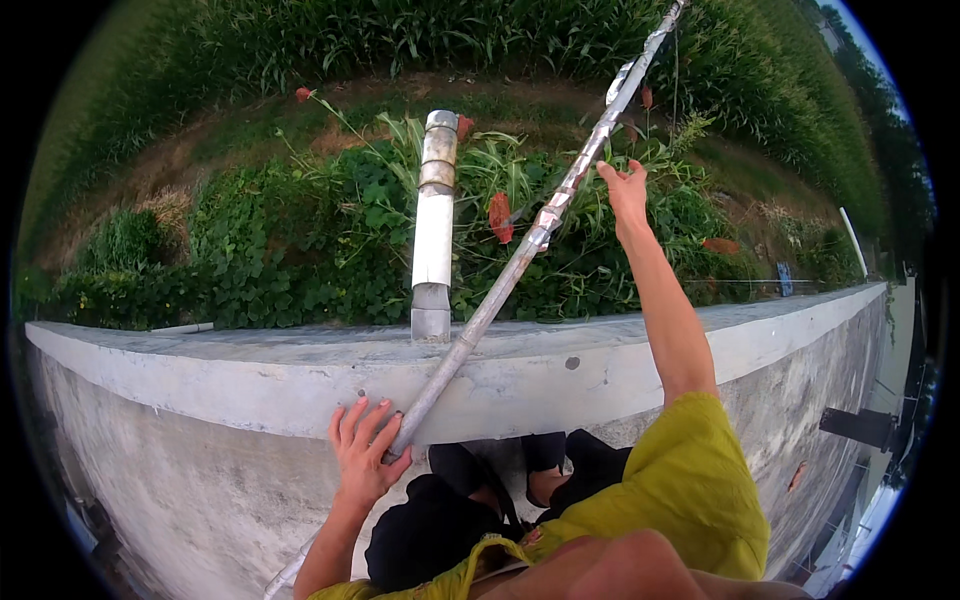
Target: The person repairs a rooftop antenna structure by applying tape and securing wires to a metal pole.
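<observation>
A long grey metal pole (pixel 487 312) slants from the lower left, over the wall's ledge, up to the far right. Shiny silver strips (pixel 545 222) are wrapped around its upper half. My left hand (pixel 365 450) holds the pole at the near edge of the ledge, with the pole between thumb and fingers. My right hand (pixel 626 188) reaches out over the plants, just right of the wrapped part. Its thumb and fingers are apart, the thumb close to the pole, and I see nothing between them.
A concrete ledge (pixel 560 375) tops the wall before me. An upright white-and-grey pipe (pixel 433 230) stands at its far side. Beyond grow leafy vines (pixel 300 235) with red mesh bags (pixel 500 217), then tall corn (pixel 400 40). A dark bracket-like piece (pixel 858 427) is at the right.
</observation>
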`<state>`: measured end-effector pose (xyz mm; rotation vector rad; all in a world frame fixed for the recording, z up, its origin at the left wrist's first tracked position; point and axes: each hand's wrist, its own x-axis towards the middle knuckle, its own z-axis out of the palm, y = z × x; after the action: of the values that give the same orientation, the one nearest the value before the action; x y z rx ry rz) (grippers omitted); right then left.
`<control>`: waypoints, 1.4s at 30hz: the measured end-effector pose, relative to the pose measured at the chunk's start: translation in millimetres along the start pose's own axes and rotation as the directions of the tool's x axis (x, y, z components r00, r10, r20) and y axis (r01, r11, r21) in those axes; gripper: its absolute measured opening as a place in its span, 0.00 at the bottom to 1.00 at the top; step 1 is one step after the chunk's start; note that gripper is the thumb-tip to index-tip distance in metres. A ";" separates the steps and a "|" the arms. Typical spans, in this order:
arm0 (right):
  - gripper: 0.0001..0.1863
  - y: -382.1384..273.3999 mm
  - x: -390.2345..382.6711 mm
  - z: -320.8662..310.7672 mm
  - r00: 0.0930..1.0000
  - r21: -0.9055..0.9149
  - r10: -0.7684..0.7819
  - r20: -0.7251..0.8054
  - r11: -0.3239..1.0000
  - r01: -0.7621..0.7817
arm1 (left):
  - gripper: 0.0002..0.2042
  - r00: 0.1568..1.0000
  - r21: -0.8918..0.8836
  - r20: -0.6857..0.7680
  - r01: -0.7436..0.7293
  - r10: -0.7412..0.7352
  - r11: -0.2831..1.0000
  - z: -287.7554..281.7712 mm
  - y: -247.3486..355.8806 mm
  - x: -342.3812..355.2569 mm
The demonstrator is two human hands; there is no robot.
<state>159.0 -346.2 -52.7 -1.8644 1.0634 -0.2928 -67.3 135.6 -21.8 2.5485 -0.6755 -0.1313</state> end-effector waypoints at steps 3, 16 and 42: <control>0.17 16.7 -3.4 14.7 0.840 0.462 0.095 0.535 0.799 -0.385 | 0.24 1.000 0.025 -0.017 -0.006 0.006 1.000 1.0 2.9 -1.0; 0.08 20.8 -125.3 12.1 0.429 0.396 -0.122 0.895 0.660 -0.638 | 0.22 0.920 0.107 -0.094 0.388 -0.379 0.915 -3.0 -33.7 -148.6; 0.15 29.4 -226.1 -24.5 -0.031 0.312 -0.759 0.650 0.304 -0.900 | 0.21 0.681 -0.106 0.291 0.721 -0.672 0.685 7.4 -30.1 -154.9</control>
<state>-6.1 -192.2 -12.8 -0.1260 -0.3424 0.5846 -190.7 230.6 -48.1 2.4534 0.2913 -0.7326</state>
